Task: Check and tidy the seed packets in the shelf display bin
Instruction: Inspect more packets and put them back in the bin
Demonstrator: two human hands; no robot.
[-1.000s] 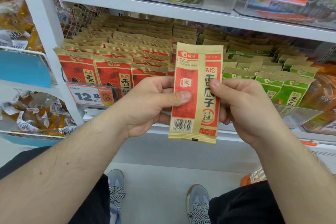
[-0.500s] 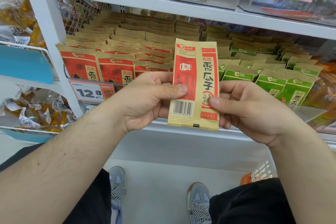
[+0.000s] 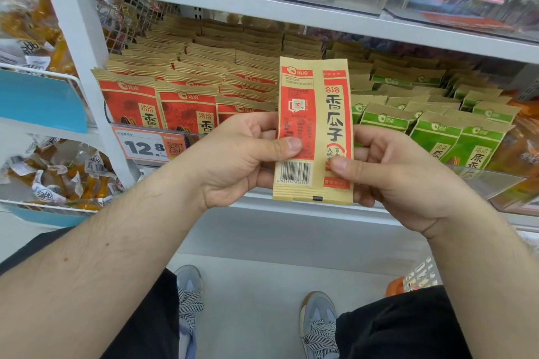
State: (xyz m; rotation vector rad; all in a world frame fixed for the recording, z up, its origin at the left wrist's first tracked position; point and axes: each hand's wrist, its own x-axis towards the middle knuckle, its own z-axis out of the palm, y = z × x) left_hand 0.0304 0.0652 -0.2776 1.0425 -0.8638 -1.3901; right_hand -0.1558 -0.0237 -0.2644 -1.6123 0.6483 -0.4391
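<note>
I hold one red and tan seed packet (image 3: 313, 114) upright in front of the shelf, its back with the barcode facing me. My left hand (image 3: 233, 160) pinches its left edge, thumb on the red panel. My right hand (image 3: 390, 172) pinches its lower right edge, thumb near the bottom corner. Behind it, the display bin (image 3: 481, 181) with a clear front holds rows of red seed packets (image 3: 180, 108) on the left and green seed packets (image 3: 431, 131) on the right.
A price tag reading 12.8 (image 3: 145, 147) hangs on the bin front. The white shelf upright (image 3: 78, 46) stands left, with wire baskets of wrapped snacks (image 3: 55, 178) beyond it. An upper shelf (image 3: 262, 0) carries yellow tubs. My shoes (image 3: 189, 291) are on the floor below.
The packet has come lower and closer to the bin. My right thumb slid from the packet's middle right edge down to its lower right corner. My left hand kept its grip.
</note>
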